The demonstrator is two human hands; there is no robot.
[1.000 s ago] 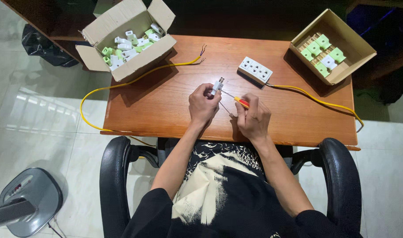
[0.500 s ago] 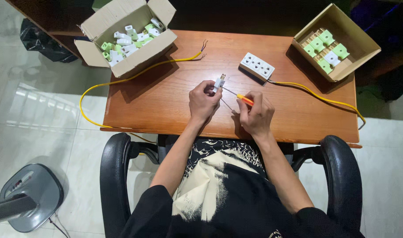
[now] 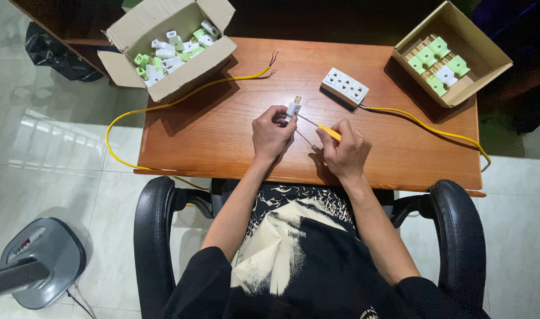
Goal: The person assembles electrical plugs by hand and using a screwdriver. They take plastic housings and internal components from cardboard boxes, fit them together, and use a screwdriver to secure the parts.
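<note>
My left hand point(image 3: 273, 133) is closed around a small white plug point(image 3: 293, 108), held above the middle of the desk point(image 3: 223, 130), prongs pointing away from me. My right hand point(image 3: 344, 150) grips a yellow-handled screwdriver point(image 3: 328, 132), its thin shaft reaching to the plug's side. Compared with half a second ago, both hands hold the same grip in much the same place. The white socket strip point(image 3: 344, 85) on its yellow cable point(image 3: 423, 125) lies just beyond, unmoved.

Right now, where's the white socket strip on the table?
In the head view, the white socket strip lies on the wooden table, right of centre, just beyond the right hand, its yellow cable trailing right.
</note>
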